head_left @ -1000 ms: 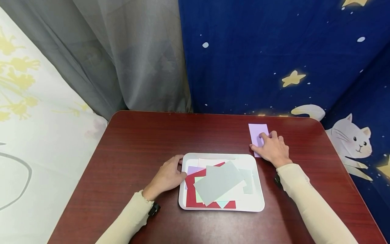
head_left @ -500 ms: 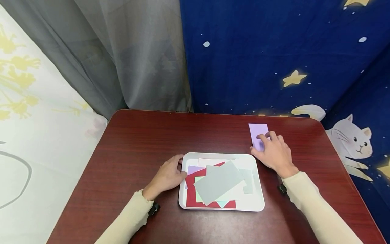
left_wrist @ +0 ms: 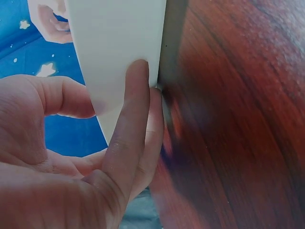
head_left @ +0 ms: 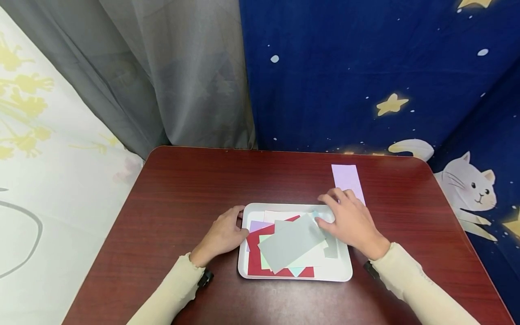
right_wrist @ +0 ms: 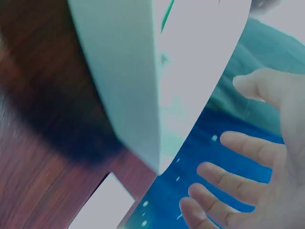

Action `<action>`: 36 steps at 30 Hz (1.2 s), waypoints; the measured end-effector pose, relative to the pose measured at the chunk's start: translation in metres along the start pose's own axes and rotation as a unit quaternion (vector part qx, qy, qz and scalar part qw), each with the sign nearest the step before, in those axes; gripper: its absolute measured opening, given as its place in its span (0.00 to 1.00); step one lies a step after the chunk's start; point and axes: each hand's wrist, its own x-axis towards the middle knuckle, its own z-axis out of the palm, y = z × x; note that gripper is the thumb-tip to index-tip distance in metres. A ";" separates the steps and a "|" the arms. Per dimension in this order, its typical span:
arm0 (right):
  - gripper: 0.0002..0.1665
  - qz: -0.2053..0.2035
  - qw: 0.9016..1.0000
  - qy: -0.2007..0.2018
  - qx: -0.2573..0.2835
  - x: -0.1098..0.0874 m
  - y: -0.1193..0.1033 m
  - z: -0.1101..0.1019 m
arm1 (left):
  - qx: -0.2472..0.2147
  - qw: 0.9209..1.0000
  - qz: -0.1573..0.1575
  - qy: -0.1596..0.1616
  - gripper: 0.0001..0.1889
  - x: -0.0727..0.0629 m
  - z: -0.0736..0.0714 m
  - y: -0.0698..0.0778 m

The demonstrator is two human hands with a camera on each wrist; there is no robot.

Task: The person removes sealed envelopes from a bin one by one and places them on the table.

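A shallow white tray [head_left: 340, 266] lies on the dark red table with several coloured paper sheets in it. Uppermost is a slanted grey sheet [head_left: 291, 243], partly covering a red sheet [head_left: 254, 261]. My left hand [head_left: 221, 235] holds the tray's left side, the thumb on the rim and fingers along the outer wall, as the left wrist view shows. Over the tray's far right corner is my right hand [head_left: 352, 222], fingers loosely bent and holding nothing. Just beyond it, a lilac paper rectangle [head_left: 346, 177] lies on the table, its near end partly hidden by the hand.
The wooden table [head_left: 191, 180] has its far edge against a grey curtain [head_left: 199, 81] and a blue star-patterned curtain [head_left: 325, 81]. Further sheets in the tray include a pale green one [head_left: 264, 263] and a purple one [head_left: 258, 225].
My right hand has left the lilac paper and moved left and nearer, over the tray's far right corner. The lilac paper stays on the table. My left hand has not moved.
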 end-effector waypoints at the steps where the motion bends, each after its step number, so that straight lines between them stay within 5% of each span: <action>1: 0.31 -0.010 1.000 -0.004 0.002 0.000 -0.004 0.001 | -0.001 1.000 0.000 0.000 0.32 0.000 0.000 0.000; 7: 0.34 -0.084 0.996 -0.037 0.007 -0.001 -0.022 0.007 | -0.011 1.000 -0.004 -0.003 0.32 -0.002 -0.001 0.001; 16: 0.37 -0.194 0.976 -0.101 0.023 -0.002 -0.037 0.016 | -0.020 1.000 -0.005 -0.004 0.32 -0.003 0.000 0.001; 24: 0.44 -0.216 0.959 -0.185 0.013 -0.003 -0.047 0.018 | -0.018 1.000 -0.002 -0.003 0.32 -0.003 -0.001 0.001; 36: 0.44 -0.230 0.957 -0.179 -0.005 -0.002 -0.049 0.020 | -0.015 1.000 -0.001 -0.004 0.32 -0.003 -0.001 0.000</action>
